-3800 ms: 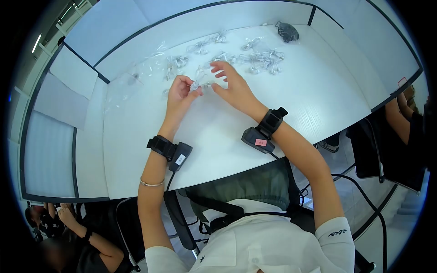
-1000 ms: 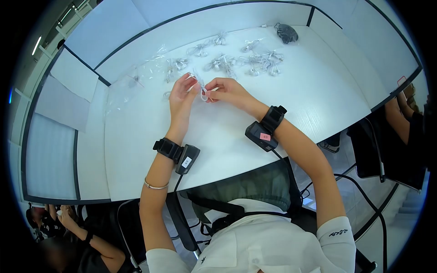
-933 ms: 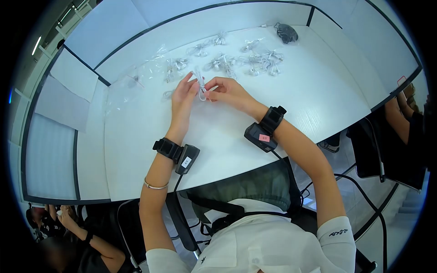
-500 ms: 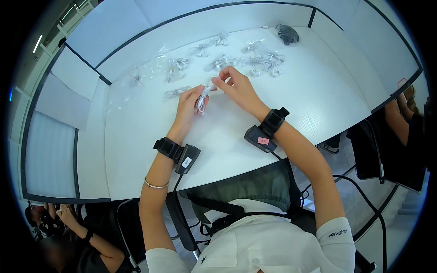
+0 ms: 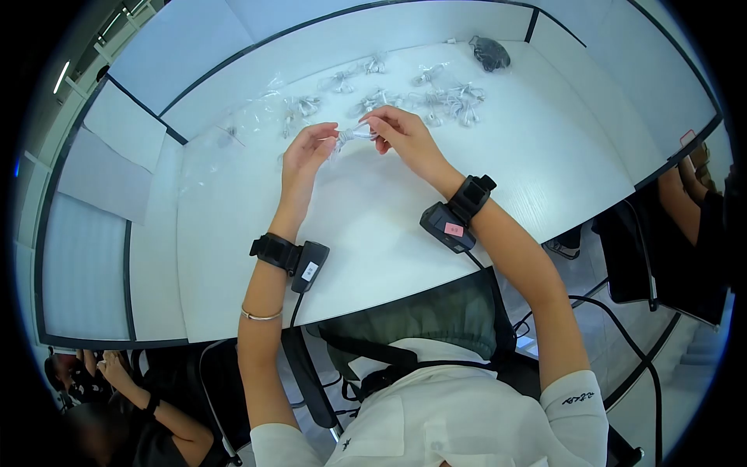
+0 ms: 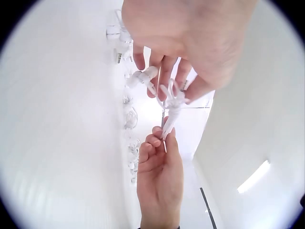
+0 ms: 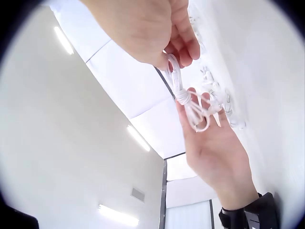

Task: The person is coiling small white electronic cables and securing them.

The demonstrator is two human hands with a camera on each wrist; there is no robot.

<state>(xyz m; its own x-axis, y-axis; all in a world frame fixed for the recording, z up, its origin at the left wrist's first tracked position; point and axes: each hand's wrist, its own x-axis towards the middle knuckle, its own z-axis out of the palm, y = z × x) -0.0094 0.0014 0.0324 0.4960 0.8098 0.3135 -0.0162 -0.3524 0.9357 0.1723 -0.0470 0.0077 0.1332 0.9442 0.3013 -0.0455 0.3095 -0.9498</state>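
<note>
A coiled bundle of white earphones (image 5: 356,134) is held above the table, stretched between both hands. My left hand (image 5: 309,152) pinches its left end between thumb and fingers. At the opposite end, my right hand (image 5: 408,144) grips the looped cord with thumb and fingertips. In the right wrist view the cord bundle (image 7: 182,97) shows turns wound round its middle, with loose loops by the left palm. White earbud-like ends (image 6: 143,78) dangle beside the left fingers in the left wrist view.
Several similar white cord bundles (image 5: 459,101) lie on the white table (image 5: 482,187) beyond the hands. Clear plastic bags (image 5: 261,113) lie at the back left, a dark pouch-like object (image 5: 490,54) at the back right. Low panels (image 5: 615,101) enclose the table.
Half a second ago the earphones hung more upright by the left palm; now they lie sideways between the hands. The left hand has moved left and away from the body. Earlier, the right fingers were spread.
</note>
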